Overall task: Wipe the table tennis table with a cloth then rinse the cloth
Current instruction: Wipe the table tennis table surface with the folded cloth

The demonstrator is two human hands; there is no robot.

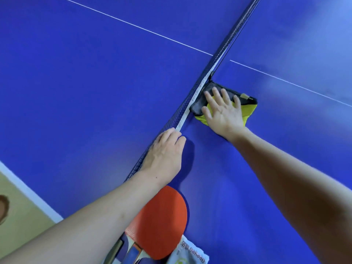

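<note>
The blue table tennis table (85, 82) fills the view, with its dark net (207, 67) running diagonally from the lower left to the top right. A folded grey and yellow cloth (249, 106) lies on the table right beside the net. My right hand (222, 113) presses flat on the cloth with its fingers spread. My left hand (163, 151) grips the white top band of the net, fingers curled over it, nearer to me than the cloth.
A red table tennis bat (163, 221) lies on the table under my left forearm, beside a printed white packet (190, 252). A thin white centre line (133, 25) crosses the table. The table's white edge (28, 191) and a tan floor show at lower left.
</note>
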